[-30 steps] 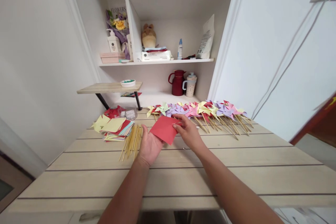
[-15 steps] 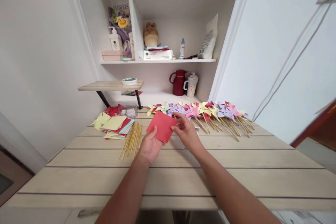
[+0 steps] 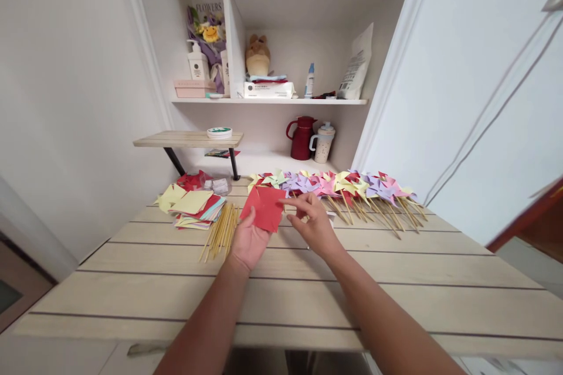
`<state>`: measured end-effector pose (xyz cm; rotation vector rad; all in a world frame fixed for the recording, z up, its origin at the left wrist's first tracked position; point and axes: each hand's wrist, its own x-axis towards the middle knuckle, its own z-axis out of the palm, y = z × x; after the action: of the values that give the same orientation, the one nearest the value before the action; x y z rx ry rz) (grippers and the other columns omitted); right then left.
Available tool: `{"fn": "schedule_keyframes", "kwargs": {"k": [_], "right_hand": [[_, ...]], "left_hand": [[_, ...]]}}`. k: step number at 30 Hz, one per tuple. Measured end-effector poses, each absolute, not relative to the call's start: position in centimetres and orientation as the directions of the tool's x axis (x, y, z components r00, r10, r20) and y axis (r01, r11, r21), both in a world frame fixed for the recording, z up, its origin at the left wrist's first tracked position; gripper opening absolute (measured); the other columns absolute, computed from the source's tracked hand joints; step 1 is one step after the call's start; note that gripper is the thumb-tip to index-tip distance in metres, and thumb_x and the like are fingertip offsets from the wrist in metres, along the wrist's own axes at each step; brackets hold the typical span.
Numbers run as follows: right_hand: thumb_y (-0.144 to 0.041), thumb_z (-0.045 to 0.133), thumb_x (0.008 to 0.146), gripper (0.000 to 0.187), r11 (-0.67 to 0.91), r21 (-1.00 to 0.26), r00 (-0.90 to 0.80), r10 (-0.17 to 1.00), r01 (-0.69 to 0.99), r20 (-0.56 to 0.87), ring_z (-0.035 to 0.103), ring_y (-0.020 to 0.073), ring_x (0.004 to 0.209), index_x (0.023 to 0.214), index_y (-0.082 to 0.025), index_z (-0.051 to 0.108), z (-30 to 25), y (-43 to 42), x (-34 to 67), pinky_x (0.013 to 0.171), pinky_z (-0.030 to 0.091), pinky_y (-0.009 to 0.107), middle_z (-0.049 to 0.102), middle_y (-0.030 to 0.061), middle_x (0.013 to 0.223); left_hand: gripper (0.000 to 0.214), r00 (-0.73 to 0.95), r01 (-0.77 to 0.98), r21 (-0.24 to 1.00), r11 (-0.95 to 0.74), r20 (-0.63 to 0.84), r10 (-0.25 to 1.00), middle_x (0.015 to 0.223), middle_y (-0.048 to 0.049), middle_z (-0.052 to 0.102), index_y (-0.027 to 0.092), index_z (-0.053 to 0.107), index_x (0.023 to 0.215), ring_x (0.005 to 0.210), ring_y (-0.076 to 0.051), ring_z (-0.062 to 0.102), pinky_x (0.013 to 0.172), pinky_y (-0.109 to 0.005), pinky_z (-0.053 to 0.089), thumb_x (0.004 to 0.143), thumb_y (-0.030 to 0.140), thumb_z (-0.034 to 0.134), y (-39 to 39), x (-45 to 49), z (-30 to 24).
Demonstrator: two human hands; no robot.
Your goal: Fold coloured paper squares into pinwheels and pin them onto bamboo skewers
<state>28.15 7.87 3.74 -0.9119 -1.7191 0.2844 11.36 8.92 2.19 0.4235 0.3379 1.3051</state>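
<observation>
A square of red paper [image 3: 264, 208] lies across the fingers of my left hand [image 3: 251, 241], with the thumb pressed on its near left edge. Slits seem to run in from the paper's corners. My right hand [image 3: 313, 221] is just to the right, its index finger stretched out to the paper's right edge and its thumb apart from it; nothing shows between these fingers. Left of my hands lie a bundle of thin wooden sticks [image 3: 221, 228] and a stack of coloured paper squares [image 3: 193, 204]. Behind them, paper pinwheels on sticks [image 3: 325, 183] lie in a long row.
A small raised wooden stand [image 3: 185, 139] with a round tin [image 3: 219, 133] is at the back left. Beneath it sits a clear plastic box [image 3: 219, 186]. A dark red jug [image 3: 301, 138] and a lidded cup [image 3: 324, 143] stand at the back, under white shelves [image 3: 272, 101].
My right thumb and fingers have come off the paper's right corner and spread apart. The red paper has turned slightly and shifted a little left in my left hand.
</observation>
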Motion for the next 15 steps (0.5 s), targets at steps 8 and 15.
{"fn": "schedule_keyframes", "kwargs": {"k": [8,15], "right_hand": [[-0.018,0.072,0.080,0.015,0.667,-0.629,-0.084,0.710,0.400,0.699,0.050,0.0168,0.072,0.090,-0.028,0.078,3.62,7.87,27.79,0.062,0.047,0.031,0.049,0.0023,0.082],[-0.028,0.075,0.080,0.005,0.616,-0.693,-0.028,0.755,0.375,0.656,0.050,0.0185,0.071,0.082,-0.028,0.079,3.75,7.86,27.82,0.062,0.047,0.033,0.051,0.0031,0.079]], "left_hand": [[0.034,0.312,-0.758,0.593,0.270,-0.033,0.949,0.120,-0.0118,0.072,0.014,0.064,0.123,0.109,-0.023,0.068,0.100,-0.040,0.052,0.098,0.029,0.048,8.59,11.42,2.36],[0.035,0.332,-0.756,0.609,0.239,0.041,0.943,0.123,-0.0150,0.070,0.012,0.065,0.121,0.115,-0.026,0.065,0.105,-0.046,0.048,0.095,0.032,0.053,8.48,11.61,2.08]]}}
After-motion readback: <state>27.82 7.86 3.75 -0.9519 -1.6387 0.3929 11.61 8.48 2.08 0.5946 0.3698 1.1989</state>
